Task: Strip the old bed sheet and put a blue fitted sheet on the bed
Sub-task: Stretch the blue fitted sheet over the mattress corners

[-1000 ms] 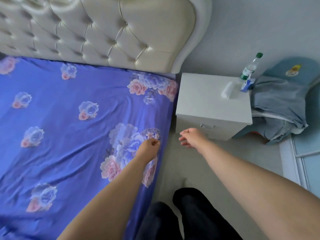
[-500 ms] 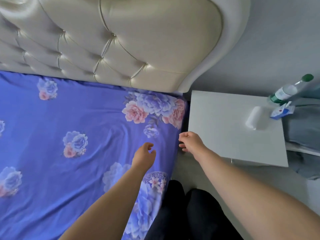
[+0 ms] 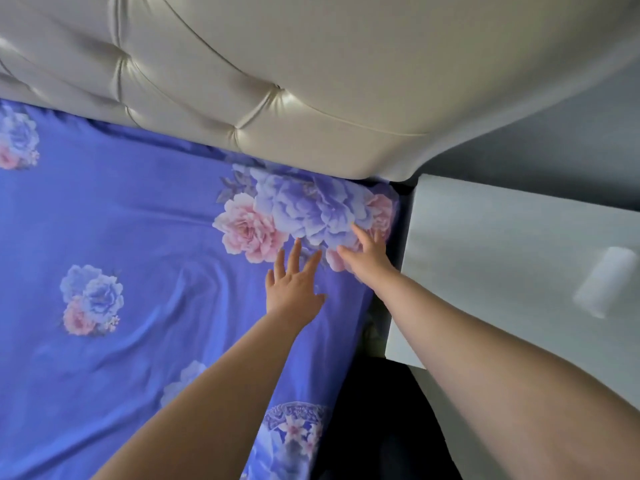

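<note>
The blue floral sheet (image 3: 138, 237) was stretched over the bed, corner snug by the headboard (image 3: 311, 81); left hand (image 3: 294, 289) lay flat, fingers spread, right hand (image 3: 372, 256) at the corner, fingers straight, probably smoothing it; nightstand (image 3: 502, 237) just beside.

Cream tufted leather headboard (image 3: 311, 81) filling the top of the view, grey wall (image 3: 561, 126) behind its curved right end, white nightstand (image 3: 502, 244) just beside the bed, white roll (image 3: 604, 282) lying near the nightstand's right edge, soft daylight
</note>
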